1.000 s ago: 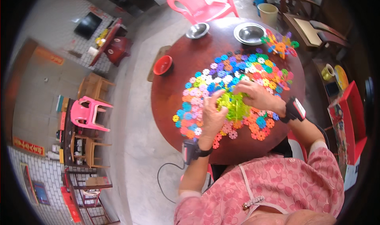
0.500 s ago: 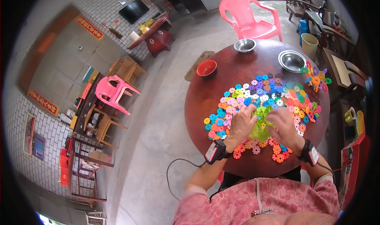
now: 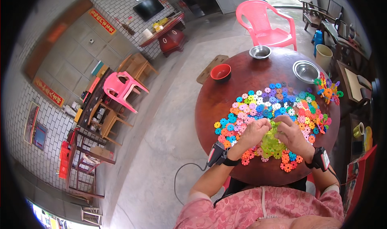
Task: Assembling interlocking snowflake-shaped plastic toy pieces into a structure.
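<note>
A yellow-green cluster of linked flower-shaped plastic discs (image 3: 273, 143) stands near the front of the round table, between my hands. My left hand (image 3: 255, 132) has its fingers closed at the cluster's upper left edge. Bent over its upper right side, my right hand (image 3: 291, 133) has its fingertips pressed together on the cluster. Any single disc pinched in the fingers is too small to make out. Around and beyond both hands spreads a layer of loose flower discs (image 3: 244, 116) in many colours. Another built multicoloured flower cluster (image 3: 328, 90) sits at the table's right edge.
On the dark red round table (image 3: 217, 96) stand a red bowl (image 3: 221, 72), a small metal bowl (image 3: 260, 51) and a larger metal bowl (image 3: 306, 71). A pink chair (image 3: 266, 23) is at the far side. A cable (image 3: 175, 178) hangs from my left wrist device.
The view has shifted, so the table sits slightly lower and further right. My right hand, blurred before, is now steadier on the green cluster. My left hand stays at its upper left.
</note>
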Available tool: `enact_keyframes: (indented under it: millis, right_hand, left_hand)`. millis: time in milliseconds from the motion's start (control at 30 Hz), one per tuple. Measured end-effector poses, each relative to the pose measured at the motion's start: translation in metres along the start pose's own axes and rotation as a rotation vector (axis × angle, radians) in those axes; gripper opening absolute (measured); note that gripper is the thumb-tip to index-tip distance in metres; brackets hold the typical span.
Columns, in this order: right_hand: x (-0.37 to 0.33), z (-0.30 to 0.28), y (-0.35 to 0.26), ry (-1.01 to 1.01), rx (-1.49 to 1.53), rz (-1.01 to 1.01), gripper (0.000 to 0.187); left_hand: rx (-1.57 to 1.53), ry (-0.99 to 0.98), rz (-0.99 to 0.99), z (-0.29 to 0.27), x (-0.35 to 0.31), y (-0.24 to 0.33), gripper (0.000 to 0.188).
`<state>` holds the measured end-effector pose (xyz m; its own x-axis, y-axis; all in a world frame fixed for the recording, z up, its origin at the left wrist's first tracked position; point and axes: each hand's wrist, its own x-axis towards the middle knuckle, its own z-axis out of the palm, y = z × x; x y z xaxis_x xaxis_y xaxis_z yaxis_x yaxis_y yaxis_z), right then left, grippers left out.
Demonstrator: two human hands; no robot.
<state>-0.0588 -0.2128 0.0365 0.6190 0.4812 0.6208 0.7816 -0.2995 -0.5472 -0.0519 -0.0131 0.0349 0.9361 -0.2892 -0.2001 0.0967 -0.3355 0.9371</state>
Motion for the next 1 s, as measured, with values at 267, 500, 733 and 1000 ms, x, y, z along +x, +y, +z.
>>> enact_keyframes:
  millis: [267,500,733,1000]
  right_hand:
    - [0.012,-0.022,-0.005,-0.046,0.261,0.042,0.018]
    - [0.009,-0.017,-0.004,-0.133,0.187,0.042,0.018]
    - [0.002,-0.007,-0.009,-0.159,0.215,0.162,0.058]
    - [-0.001,-0.010,-0.001,-0.382,0.191,0.242,0.066]
  left_hand:
    - [0.793,0.187,0.571,0.014,-0.033,0.043,0.044]
    - [0.764,0.186,0.341,0.028,-0.033,0.037,0.037]
    - [1.011,0.327,0.687,0.023,-0.027,0.026,0.021]
    - [0.974,0.297,0.558,0.031,-0.036,0.019,0.020]
